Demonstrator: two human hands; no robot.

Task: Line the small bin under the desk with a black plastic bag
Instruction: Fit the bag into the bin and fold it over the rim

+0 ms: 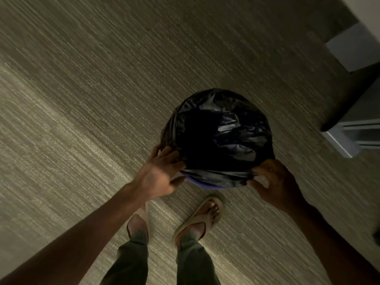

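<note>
Nearest the camera, two legs in dark green trousers stand on the carpet at 6 o'clock, each foot in a pale flip-flop; the one at 6 o'clock points toward 1 o'clock, and the other flip-flop is half hidden under the left forearm.

Both bare forearms reach up from the lower corners. The left hand, just left of centre, lies spread against the 8 o'clock side of the bin, fingers fanned over the bag's edge and thumb curled beneath; it presses on the plastic and I cannot tell if it truly pinches it. The right hand, at about 4 o'clock from centre, is closed on a twisted fold of the bag, thumb and fingertips pinching the gathered plastic at the bin's 5 o'clock edge.

Between the hands a band of the black plastic bag is pulled taut along the near rim. Below that band a thin sliver of the small bin shows purple-blue; the rest of it is covered. The bag sits inside the round bin with its mouth folded outward all around, the glossy crumpled lining sinking into a dark hollow.

The bin stands on striped beige carpet, just right of centre. Beyond it, from 1 to 3 o'clock, are the pale grey legs of a piece of furniture, well apart from the bin
</note>
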